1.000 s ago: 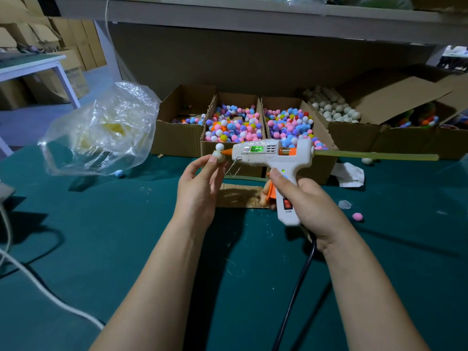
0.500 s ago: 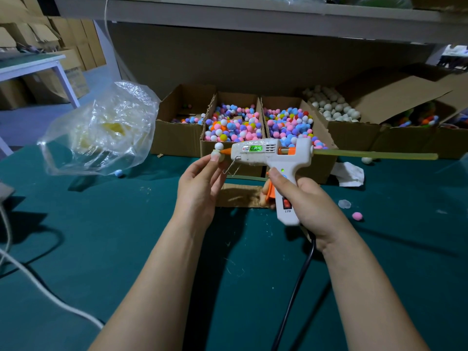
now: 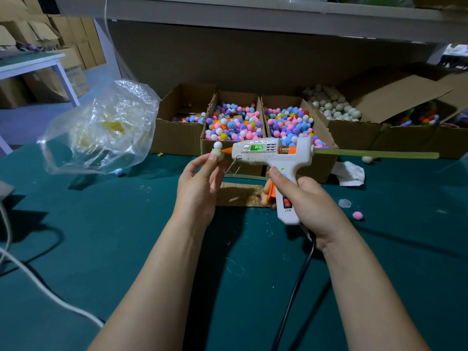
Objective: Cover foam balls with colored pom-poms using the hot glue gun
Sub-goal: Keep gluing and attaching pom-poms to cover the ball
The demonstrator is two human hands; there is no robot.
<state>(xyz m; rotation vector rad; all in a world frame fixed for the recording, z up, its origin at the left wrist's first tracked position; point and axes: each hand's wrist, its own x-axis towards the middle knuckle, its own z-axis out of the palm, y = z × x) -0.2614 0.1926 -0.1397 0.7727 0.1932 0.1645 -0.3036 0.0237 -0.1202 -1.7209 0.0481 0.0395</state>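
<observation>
- A small foam ball [image 3: 217,156] is pinched between the thumb and fingertips of the left hand [image 3: 200,188], raised above the green table [image 3: 101,236].
- One white pom-pom [image 3: 218,145] is seated on top of the ball, touching it.
- A white glue gun [image 3: 272,158] is gripped by the right hand [image 3: 304,198], with the fingers curled round the handle and over the orange trigger.
- The orange nozzle is pointed left at the ball, just beside the seam under the white pom-pom; whether contact is made cannot be told.
- A green glue stick [image 3: 374,154] is seen projecting from the back of the gun, and a black cord [image 3: 296,287] is hung from the handle.
- Two open boxes of coloured pom-poms [image 3: 238,97] are set behind the hands, with a box of plain foam balls [image 3: 354,134] to their right.
- A crumpled plastic bag [image 3: 101,127] is placed at the left; a pink pom-pom [image 3: 357,215] is left loose on the table at the right.
</observation>
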